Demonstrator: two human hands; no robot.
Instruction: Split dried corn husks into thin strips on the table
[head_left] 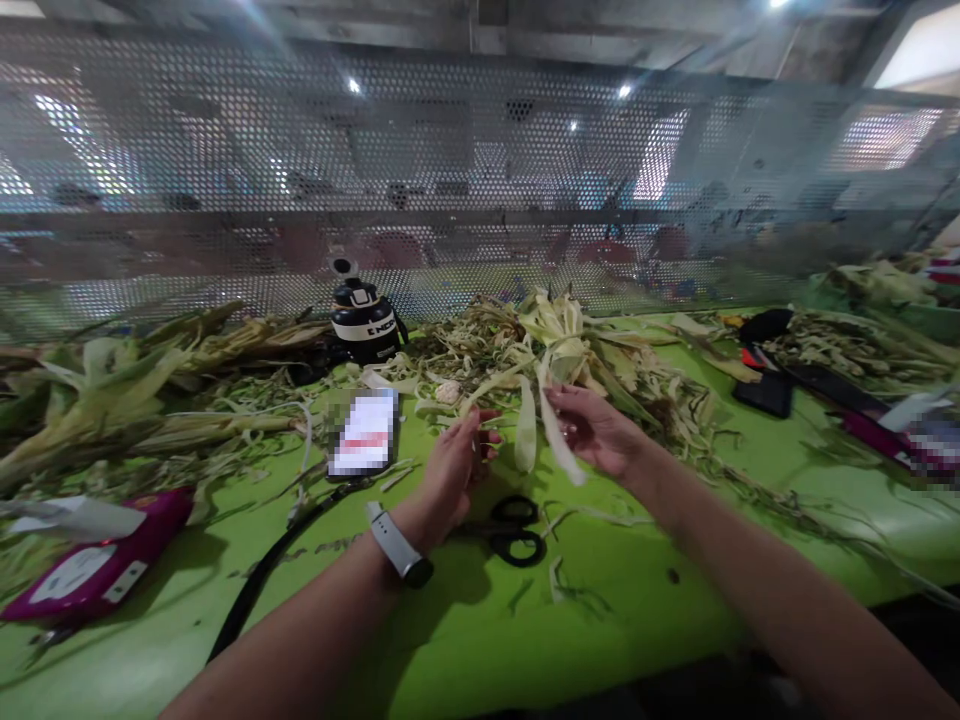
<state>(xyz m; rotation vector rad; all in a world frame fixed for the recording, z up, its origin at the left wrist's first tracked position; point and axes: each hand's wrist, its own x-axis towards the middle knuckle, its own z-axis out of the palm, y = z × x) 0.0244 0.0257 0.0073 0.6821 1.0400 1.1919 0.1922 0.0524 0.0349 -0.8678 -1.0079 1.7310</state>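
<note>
My right hand [600,432] pinches a pale corn husk strip [559,435], which hangs down over the green table. Opposite it, my left hand [456,460], with a watch [399,545] at the wrist, has its fingers curled together. Whatever those fingers may hold is too small to make out. Another husk strip [526,430] hangs between the two hands. Just beyond them lies a heap of dry husks [559,325] and shredded pieces. Black-handled scissors [517,540] lie on the table below my hands, their blades partly hidden by my left hand.
A lit phone [364,435] and a black bottle [365,322] stand left of the heap. Farther left are more husks [112,385] and a magenta tissue pack [105,560]. A dark phone [763,393] lies right. A perforated metal screen [465,180] borders the green table [622,640].
</note>
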